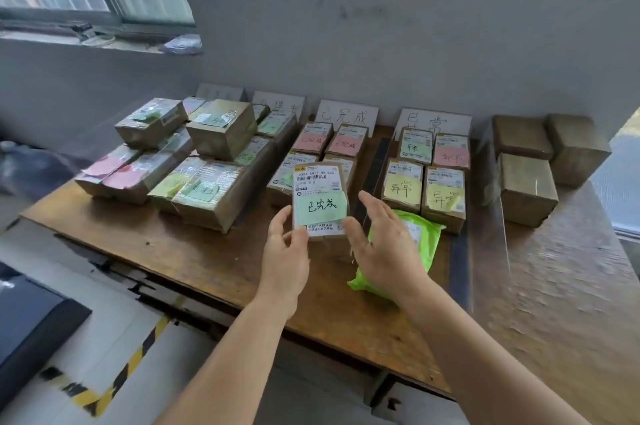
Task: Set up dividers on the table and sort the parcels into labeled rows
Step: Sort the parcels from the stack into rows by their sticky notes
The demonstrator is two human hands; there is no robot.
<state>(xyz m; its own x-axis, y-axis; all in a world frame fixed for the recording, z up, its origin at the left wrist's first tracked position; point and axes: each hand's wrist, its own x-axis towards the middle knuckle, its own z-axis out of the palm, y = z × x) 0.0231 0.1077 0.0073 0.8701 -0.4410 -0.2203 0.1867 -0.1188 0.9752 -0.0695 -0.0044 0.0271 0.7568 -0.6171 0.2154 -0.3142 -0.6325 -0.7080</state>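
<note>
A small brown parcel (320, 202) with a white shipping label and a green handwritten note stands in front of the middle row. My left hand (287, 251) grips its lower left edge. My right hand (384, 244) is at its right side with fingers spread, thumb touching the lower right corner. Behind it lie several parcels with pink notes (346, 144), under a white sign card (346, 116). A dark divider strip (375, 164) separates this row from the right row of parcels with yellow notes (403, 187). A green plastic mailer (424, 241) lies under my right hand.
Stacked parcels (207, 189) fill the left part of the wooden table (214, 261). Plain brown boxes (528, 189) sit at the far right behind a clear divider (498, 202). More sign cards (433, 123) lean on the wall. A black box (31, 324) lies on the floor.
</note>
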